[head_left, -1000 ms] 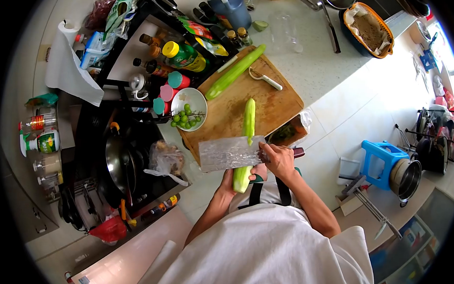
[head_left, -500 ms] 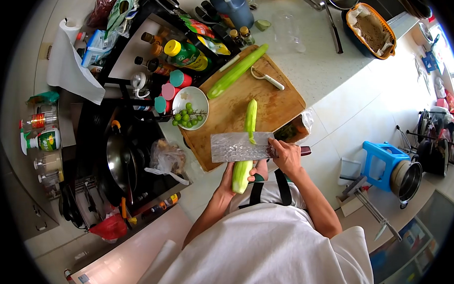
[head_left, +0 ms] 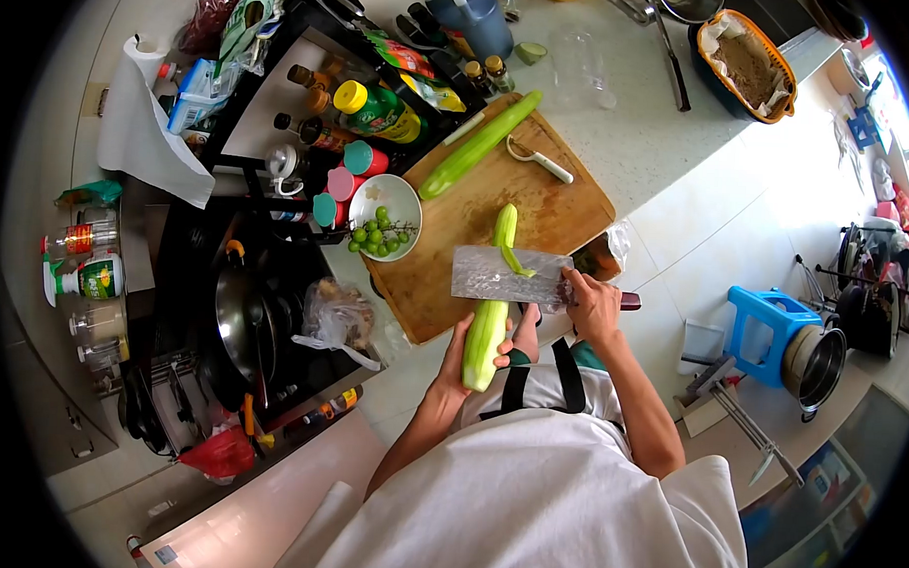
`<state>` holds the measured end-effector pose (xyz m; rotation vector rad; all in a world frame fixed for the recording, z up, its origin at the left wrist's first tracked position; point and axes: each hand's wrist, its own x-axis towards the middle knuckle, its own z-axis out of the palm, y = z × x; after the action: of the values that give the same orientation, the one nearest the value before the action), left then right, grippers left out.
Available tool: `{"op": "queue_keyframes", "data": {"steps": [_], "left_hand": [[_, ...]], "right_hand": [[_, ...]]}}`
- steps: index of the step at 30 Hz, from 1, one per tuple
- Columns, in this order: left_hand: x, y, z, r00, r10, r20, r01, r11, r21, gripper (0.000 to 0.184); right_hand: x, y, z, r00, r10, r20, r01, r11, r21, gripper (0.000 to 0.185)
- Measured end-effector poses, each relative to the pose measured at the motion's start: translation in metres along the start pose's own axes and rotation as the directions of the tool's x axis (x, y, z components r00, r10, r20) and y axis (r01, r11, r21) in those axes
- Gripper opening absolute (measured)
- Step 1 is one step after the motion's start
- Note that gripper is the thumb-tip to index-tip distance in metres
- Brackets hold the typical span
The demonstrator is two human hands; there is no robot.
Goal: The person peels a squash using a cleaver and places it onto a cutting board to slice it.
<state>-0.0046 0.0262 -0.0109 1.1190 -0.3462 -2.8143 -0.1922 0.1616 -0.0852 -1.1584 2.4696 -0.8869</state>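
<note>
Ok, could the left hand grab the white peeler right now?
Probably not: the left hand is holding a long green vegetable, and in this view the cleaver crosses the way to the peeler.

The blade (head_left: 495,274) is metal, its face rough and mottled with a dull shine; the handle (head_left: 630,301) looks smooth and glossy. The board (head_left: 446,229) is matt, stained wood. The bowl (head_left: 380,191) at left is smooth and glossy. Far left, the roll (head_left: 149,153) is soft matt paper. The wok (head_left: 233,326) is shiny metal, the bag (head_left: 323,324) crinkled plastic. At right, the stool (head_left: 738,334) is smooth plastic. Near, the shirt (head_left: 527,487) is matt, creased cloth.
</note>
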Motion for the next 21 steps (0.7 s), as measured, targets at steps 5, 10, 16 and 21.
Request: {"op": "queue_keyframes", "data": {"steps": [5,10,16,21], "left_hand": [[0.003,-0.003,-0.003,1.000,-0.008,-0.005,0.008,0.999,0.037,0.041],[-0.001,-0.002,-0.001,1.000,0.006,-0.004,-0.006,1.000,0.030,0.042],[-0.001,-0.001,0.002,1.000,0.009,0.018,-0.009,1.000,0.015,0.041],[-0.002,-0.001,-0.001,0.999,0.001,0.037,-0.001,1.000,0.015,0.042]], "right_hand": [[-0.001,-0.015,0.001,0.993,-0.118,0.002,0.118,0.989,0.093,0.047],[0.008,-0.019,0.011,0.998,-0.049,0.049,0.043,0.994,0.105,0.049],[0.013,-0.015,0.010,0.995,-0.094,0.024,0.092,0.994,0.055,0.047],[0.012,-0.011,0.009,0.997,-0.073,-0.002,0.073,0.996,0.047,0.047]]}}
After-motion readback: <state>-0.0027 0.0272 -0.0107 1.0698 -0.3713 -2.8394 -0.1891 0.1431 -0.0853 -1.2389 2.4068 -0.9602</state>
